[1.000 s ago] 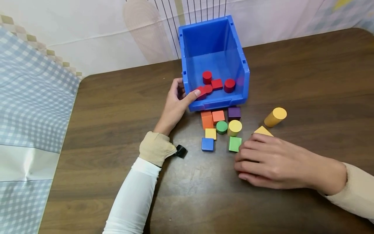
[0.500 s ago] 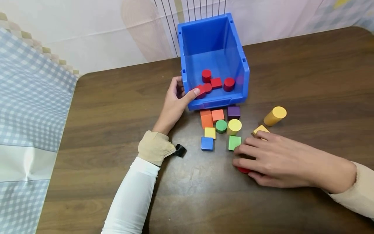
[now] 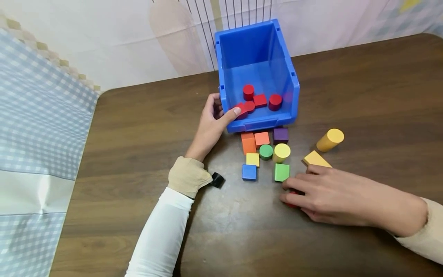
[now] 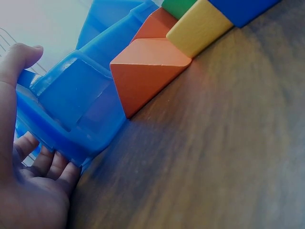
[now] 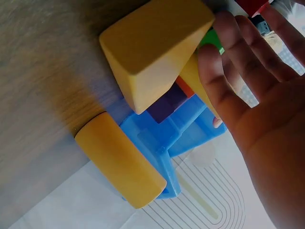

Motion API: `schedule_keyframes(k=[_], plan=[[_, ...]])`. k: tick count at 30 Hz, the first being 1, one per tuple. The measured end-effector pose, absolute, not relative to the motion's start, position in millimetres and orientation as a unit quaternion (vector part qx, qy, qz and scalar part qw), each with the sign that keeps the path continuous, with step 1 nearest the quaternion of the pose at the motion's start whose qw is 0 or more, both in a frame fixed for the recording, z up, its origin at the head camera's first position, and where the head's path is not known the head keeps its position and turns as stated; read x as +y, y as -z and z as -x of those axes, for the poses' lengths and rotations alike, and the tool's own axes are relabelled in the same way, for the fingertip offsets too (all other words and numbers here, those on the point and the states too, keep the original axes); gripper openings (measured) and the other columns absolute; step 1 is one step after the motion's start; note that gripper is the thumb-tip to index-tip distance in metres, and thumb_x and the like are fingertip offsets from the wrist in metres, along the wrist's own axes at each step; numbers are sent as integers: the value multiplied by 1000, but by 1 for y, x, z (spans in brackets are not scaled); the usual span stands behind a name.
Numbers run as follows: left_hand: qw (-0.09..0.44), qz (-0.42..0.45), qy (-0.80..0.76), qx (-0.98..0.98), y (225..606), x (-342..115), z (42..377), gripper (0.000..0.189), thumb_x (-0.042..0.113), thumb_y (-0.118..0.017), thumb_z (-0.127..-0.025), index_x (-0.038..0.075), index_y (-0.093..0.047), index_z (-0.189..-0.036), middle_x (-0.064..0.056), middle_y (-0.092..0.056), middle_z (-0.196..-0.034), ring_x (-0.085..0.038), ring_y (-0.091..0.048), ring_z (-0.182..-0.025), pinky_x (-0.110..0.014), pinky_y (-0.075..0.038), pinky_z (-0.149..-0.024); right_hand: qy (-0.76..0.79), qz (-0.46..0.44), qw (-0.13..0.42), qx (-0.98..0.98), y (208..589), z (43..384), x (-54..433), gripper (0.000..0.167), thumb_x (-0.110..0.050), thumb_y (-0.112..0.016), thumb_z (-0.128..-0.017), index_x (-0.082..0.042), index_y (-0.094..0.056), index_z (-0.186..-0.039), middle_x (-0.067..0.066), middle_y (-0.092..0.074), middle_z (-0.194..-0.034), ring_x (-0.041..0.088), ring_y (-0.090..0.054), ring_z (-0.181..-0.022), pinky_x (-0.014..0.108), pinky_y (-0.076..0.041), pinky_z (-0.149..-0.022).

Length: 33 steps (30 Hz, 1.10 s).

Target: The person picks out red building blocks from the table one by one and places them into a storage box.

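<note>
In the head view my left hand [image 3: 209,129] grips the left wall of a blue bin [image 3: 292,107], thumb over the rim and fingers outside. Several red blocks [image 3: 275,102] lie inside the bin. At the right, my right hand [image 3: 328,198] has its fingers curled over a red block [image 3: 292,205], mostly covered by them; its thumb is hidden from above. The right wrist view shows that red block [image 5: 251,5] at the fingertips. Beside this hand lie a yellow wedge-like block [image 3: 315,158] and a green cube [image 3: 282,172].
In front of the bin sit orange blocks [image 3: 248,143], a purple block [image 3: 280,135], a green cylinder [image 3: 266,152], a pale yellow cylinder [image 3: 282,153], a yellow cube [image 3: 252,159] and a blue cube [image 3: 249,172]. A tall yellow cylinder [image 3: 330,140] stands at right.
Right-hand fingers spread and uncovered part of the red block half a second ago; now they are drawn closer over it. The left hand stays on the bin. The head view shifts slightly.
</note>
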<state>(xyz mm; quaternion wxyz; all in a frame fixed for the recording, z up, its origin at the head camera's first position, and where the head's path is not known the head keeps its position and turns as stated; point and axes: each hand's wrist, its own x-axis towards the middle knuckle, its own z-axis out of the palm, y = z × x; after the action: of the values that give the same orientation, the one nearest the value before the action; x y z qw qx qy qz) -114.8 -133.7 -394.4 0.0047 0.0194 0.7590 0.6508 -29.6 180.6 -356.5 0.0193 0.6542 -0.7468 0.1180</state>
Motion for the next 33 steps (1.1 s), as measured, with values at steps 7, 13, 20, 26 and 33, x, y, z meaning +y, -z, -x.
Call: schedule_keyframes(k=[7, 13, 20, 26, 33], plan=[[5, -8, -650, 760, 401, -131, 111, 62, 36, -73, -96, 6, -46, -143, -11, -57, -136, -22, -58, -123, -35, -51, -109, -125, -661, 15, -740, 363, 26, 181, 31, -24, -36, -114, -20, -67, -116, -4, -61, -106, 11, -56, -81, 33, -46, -73], [1, -5, -649, 761, 399, -135, 110, 62, 36, -73, -96, 7, -46, -145, -11, -57, -139, -22, -58, -125, -38, -51, -109, -125, -666, 4, -736, 361, 29, 178, 10, -17, -62, -105, -20, -66, -114, -6, -58, -100, 9, -55, -83, 32, -46, -73], [0, -9, -650, 760, 395, -133, 111, 62, 36, -73, -96, 7, -46, -144, -10, -57, -138, -22, -58, -124, -34, -50, -109, -140, -654, 2, -743, 359, 31, 179, 19, -25, -75, -97, -23, -69, -115, -8, -63, -104, 9, -59, -92, 34, -50, -79], [3, -13, -652, 758, 395, -130, 113, 63, 36, -74, -96, 6, -46, -144, -11, -56, -138, -21, -58, -124, -33, -50, -110, -130, -649, -7, -750, 358, 30, 180, 29, -25, -81, -92, -24, -69, -118, -7, -65, -108, 11, -61, -93, 42, -54, -82], [0, -13, -645, 764, 394, -132, 114, 63, 37, -74, -95, 7, -47, -144, -12, -56, -138, -21, -58, -124, -34, -49, -110, -135, -648, 23, -749, 357, 31, 174, 12, -26, -66, -102, -23, -68, -113, -7, -65, -103, 11, -61, -89, 41, -53, -78]])
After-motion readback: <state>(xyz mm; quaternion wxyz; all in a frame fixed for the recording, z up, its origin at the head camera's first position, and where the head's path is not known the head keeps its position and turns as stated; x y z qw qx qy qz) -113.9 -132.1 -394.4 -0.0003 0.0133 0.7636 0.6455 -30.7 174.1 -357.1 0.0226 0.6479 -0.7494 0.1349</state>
